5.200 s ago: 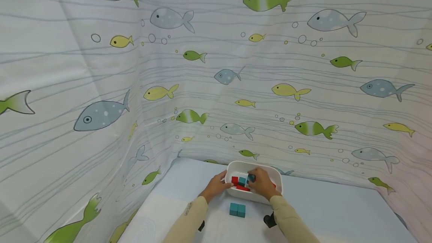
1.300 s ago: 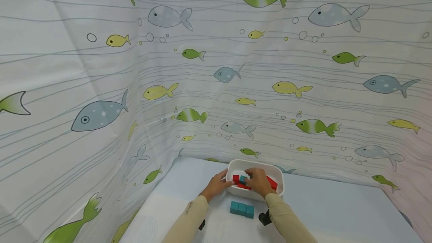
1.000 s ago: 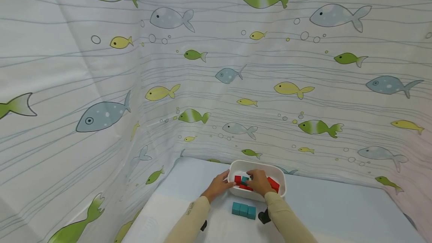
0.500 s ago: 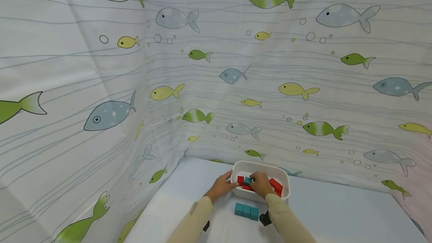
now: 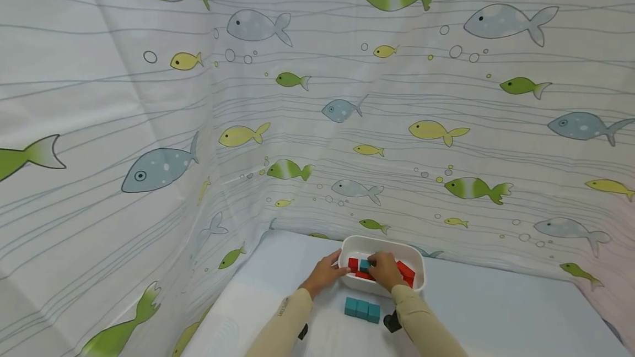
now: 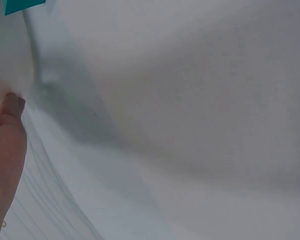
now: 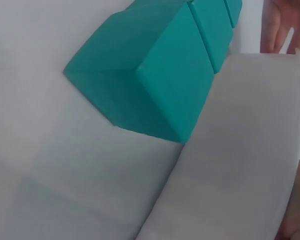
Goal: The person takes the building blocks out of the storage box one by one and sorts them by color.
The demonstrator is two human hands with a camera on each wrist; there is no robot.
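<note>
Growing toward the desk's [image 5: 496,302] right edge, my teal row [image 5: 362,309], now three, seems on track. Left hand [image 5: 323,274] pinches the bin [image 5: 364,286]; right hand's [image 5: 386,272] grip, unclear.

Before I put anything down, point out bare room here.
Bare patches on the pale table: beyond the beige right sleeve, right of the white plastic bin; between the beige left sleeve and fish-print sheet. Crowded: in front of the bin, with three teal cubes; inside, with red blocks and right hand.
</note>
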